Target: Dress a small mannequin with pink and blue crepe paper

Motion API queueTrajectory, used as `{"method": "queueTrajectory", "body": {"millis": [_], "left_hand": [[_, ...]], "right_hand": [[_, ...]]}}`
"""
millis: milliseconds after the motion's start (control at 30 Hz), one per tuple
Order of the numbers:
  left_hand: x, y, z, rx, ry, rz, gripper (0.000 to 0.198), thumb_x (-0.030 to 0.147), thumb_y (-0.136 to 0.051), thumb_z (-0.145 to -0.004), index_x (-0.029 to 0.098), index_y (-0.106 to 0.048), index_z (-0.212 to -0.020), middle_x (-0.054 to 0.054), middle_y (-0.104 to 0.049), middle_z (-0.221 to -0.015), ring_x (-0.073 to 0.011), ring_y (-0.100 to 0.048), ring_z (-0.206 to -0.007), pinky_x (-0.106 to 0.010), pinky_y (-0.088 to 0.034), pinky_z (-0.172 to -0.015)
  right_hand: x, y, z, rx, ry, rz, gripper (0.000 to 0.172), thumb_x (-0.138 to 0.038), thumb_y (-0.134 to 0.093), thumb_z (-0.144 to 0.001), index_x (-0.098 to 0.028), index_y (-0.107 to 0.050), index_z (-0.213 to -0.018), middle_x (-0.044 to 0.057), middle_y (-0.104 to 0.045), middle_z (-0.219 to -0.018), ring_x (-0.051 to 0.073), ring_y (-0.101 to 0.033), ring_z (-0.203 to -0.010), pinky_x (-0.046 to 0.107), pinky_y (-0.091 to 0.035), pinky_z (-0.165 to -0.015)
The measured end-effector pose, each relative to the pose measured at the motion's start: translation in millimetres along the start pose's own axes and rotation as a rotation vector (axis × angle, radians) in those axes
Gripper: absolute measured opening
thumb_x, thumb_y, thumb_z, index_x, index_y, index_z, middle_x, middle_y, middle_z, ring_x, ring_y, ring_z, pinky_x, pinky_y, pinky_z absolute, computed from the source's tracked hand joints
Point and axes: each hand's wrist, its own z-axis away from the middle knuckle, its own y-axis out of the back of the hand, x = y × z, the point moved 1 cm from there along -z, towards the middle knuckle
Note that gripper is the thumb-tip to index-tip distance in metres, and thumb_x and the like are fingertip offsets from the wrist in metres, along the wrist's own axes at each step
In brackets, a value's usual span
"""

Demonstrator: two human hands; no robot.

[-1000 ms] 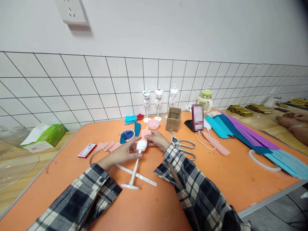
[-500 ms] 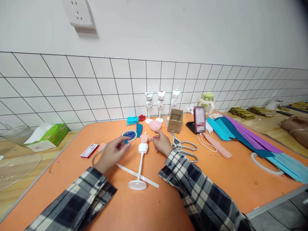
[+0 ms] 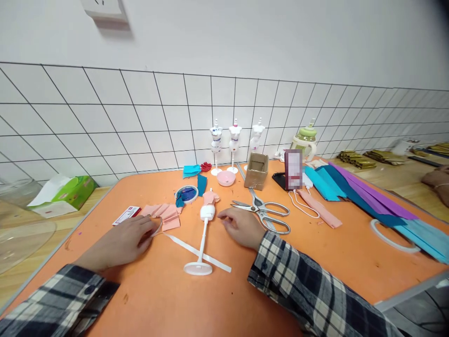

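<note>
A small white mannequin stand [image 3: 206, 213] stands on the orange table [image 3: 315, 262] between my hands, with pink cloth on its torso and a round base [image 3: 198, 268]. My left hand [image 3: 121, 241] lies to its left, fingers curled on a clear tape ring [image 3: 159, 228]. A white strip [image 3: 196, 252] runs from the ring past the base. My right hand [image 3: 240, 228] rests on the table just right of the stand, fingers loosely bent and holding nothing. Pleated pink fabric pieces [image 3: 167, 214] lie beyond my left hand.
Scissors [image 3: 263, 210], a cardboard box [image 3: 257, 171], a pink bowl [image 3: 226, 178], a blue round tin [image 3: 186, 193] and three small mannequins [image 3: 234, 140] lie further back. Teal and purple strips [image 3: 354, 194] cover the right. A tissue box [image 3: 66, 194] sits left. Another person's hand [image 3: 437, 180] is at far right.
Both hands let go of the mannequin stand, which now stands on its base. My left hand went to the blue tin, then back left onto the tape ring; my right hand drew back.
</note>
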Motion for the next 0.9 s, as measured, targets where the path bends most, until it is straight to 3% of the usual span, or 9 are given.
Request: {"method": "queueTrajectory", "body": {"millis": [67,133,333,433,500,567,700,800,900], "left_hand": [[4.0,-11.0,0.0,-0.089,0.072,-0.026,0.023,0.044,-0.051,-0.085,0.023,-0.058,-0.079,-0.003,-0.068,-0.075,-0.0229,-0.062,-0.072,-0.03,-0.043,-0.066],[9.2,-19.1,0.7,-0.032,0.166,0.016,0.024,0.044,-0.045,-0.091,0.023,-0.054,-0.086,-0.003,-0.068,-0.077,-0.0232,-0.064,-0.073,-0.031,-0.045,-0.067],[7.2,-16.9,4.2,0.539,0.432,0.376,0.025,0.041,-0.038,-0.098,0.023,-0.049,-0.111,0.001,-0.071,-0.098,-0.0236,-0.067,-0.098,-0.036,-0.051,-0.079],[2.0,-6.8,8.6,0.859,0.401,0.519,0.036,0.036,-0.033,-0.1,0.028,-0.034,-0.134,0.002,-0.065,-0.125,-0.0255,-0.06,-0.119,-0.04,-0.049,-0.089],[8.7,-2.0,11.6,0.971,0.362,0.499,0.048,0.034,-0.035,-0.099,0.029,-0.022,-0.145,-0.001,-0.059,-0.135,-0.0284,-0.054,-0.127,-0.046,-0.046,-0.096],[25.4,-3.8,13.7,0.902,0.328,0.45,0.053,0.033,-0.037,-0.099,0.03,-0.017,-0.147,-0.003,-0.058,-0.136,-0.0304,-0.055,-0.127,-0.049,-0.045,-0.099],[74.8,-30.3,17.0,0.522,0.11,0.18,0.055,0.028,-0.041,-0.098,0.026,-0.02,-0.149,-0.011,-0.062,-0.132,-0.0306,-0.064,-0.111,-0.051,-0.049,-0.094],[105.9,-52.3,19.6,0.487,-0.217,0.121,0.074,0.017,-0.042,-0.095,0.025,-0.002,-0.156,-0.015,-0.06,-0.136,-0.0314,-0.058,-0.12,-0.051,-0.046,-0.097],[118.9,-60.7,20.9,0.409,-0.358,0.189,0.082,0.01,-0.037,-0.09,0.023,0.007,-0.157,-0.015,-0.055,-0.141,-0.0301,-0.052,-0.127,-0.05,-0.042,-0.1]], "right_hand": [[-12.8,-1.4,3.3,-0.057,0.19,0.031,0.038,-0.03,-0.059,-0.09,-0.019,-0.061,-0.126,0.009,-0.064,-0.129,0.023,-0.056,-0.119,0.038,-0.041,-0.102],[-27.3,-5.0,8.6,-0.164,0.368,0.071,0.046,-0.044,-0.056,-0.093,-0.024,-0.057,-0.133,0.007,-0.053,-0.144,0.027,-0.043,-0.134,0.046,-0.031,-0.111],[-48.0,-20.5,16.6,-0.349,0.421,0.138,0.042,-0.05,-0.041,-0.1,-0.023,-0.063,-0.123,0.006,-0.059,-0.138,0.026,-0.044,-0.135,0.053,-0.023,-0.114],[-45.3,-21.9,15.0,-0.348,0.417,0.136,0.039,-0.047,-0.041,-0.101,-0.023,-0.065,-0.12,0.005,-0.061,-0.135,0.025,-0.045,-0.134,0.049,-0.025,-0.113],[-44.2,-20.2,14.4,-0.313,0.424,0.122,0.039,-0.047,-0.043,-0.1,-0.022,-0.063,-0.122,0.006,-0.06,-0.137,0.025,-0.045,-0.134,0.048,-0.027,-0.113],[-46.0,-16.8,14.5,-0.217,0.437,0.091,0.041,-0.047,-0.044,-0.099,-0.02,-0.061,-0.125,0.007,-0.059,-0.138,0.025,-0.045,-0.133,0.046,-0.029,-0.112],[-57.2,-10.6,17.6,0.039,0.438,0.0,0.045,-0.049,-0.045,-0.098,-0.017,-0.055,-0.128,0.01,-0.065,-0.124,0.022,-0.054,-0.118,0.039,-0.04,-0.102],[-67.4,-14.9,21.9,0.144,0.421,-0.084,0.036,-0.048,-0.049,-0.096,-0.02,-0.057,-0.117,0.007,-0.069,-0.106,0.02,-0.061,-0.097,0.036,-0.045,-0.088],[-74.5,-22.7,25.9,0.274,0.345,-0.175,0.019,-0.039,-0.055,-0.092,-0.021,-0.055,-0.098,0.003,-0.068,-0.088,0.017,-0.061,-0.08,0.032,-0.047,-0.076]]}}
